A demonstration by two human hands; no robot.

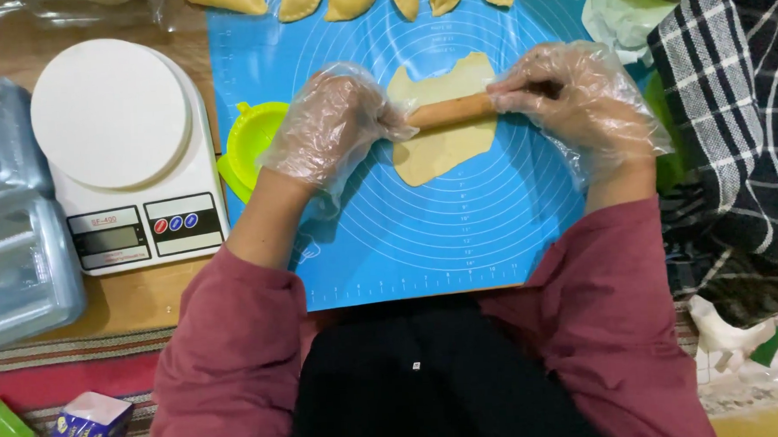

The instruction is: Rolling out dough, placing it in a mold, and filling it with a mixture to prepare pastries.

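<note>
Head view, looking straight down: both my gloved hands press on the wooden rolling pin (pixel 451 110), my left hand (pixel 334 126) curled over its left end and my right hand (pixel 574 96) wrapped around the right end, with the dough sheet (pixel 443 148) lying flat beneath it on the blue mat (pixel 424 234). Even pressure from both palms seems the thing to mind, since the sheet's edge already looks ragged (the upper rim has a notch). I judge that short strokes outward from the centre would keep it round. The green press mould (pixel 253 141) sits just beside my left wrist, the kitchen scale (pixel 128 159) farther left.
</note>
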